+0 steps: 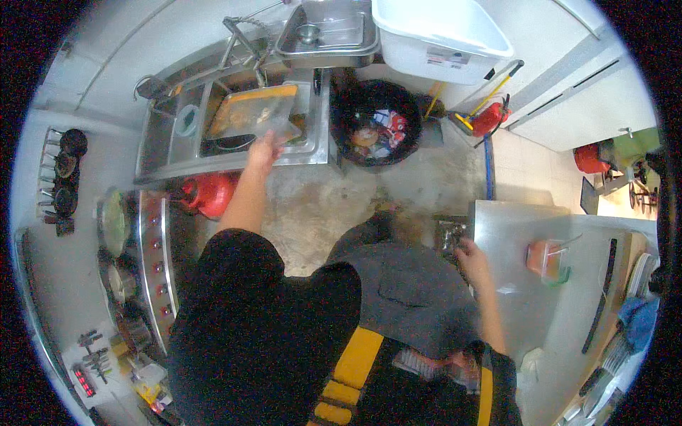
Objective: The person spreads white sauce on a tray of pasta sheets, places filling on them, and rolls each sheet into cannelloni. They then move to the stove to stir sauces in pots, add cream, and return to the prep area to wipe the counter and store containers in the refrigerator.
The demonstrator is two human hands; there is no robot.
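My left hand [266, 150] reaches out over the sink and is closed on the near right corner of a flat, translucent rectangular sheet [252, 113]. An orange strip runs along its far edge, with orange and brown patches showing on it. The sheet is tilted over the sink basin [174, 145], and a dark round rim shows partly beneath it. At the left corner of the steel table [511, 284], my right hand [472, 261] is blurred; its fingers are not clear. Beside them is a small dark, shiny thing [452, 234] that I cannot make out.
A black trash bin [376, 153] stands right of the sink. A white tub [440, 39] and steel pan [327, 51] are above. A red rounded container [213, 195] sits under the sink, a stove [153, 263] at left. An orange-and-green container [547, 261] stands on the table.
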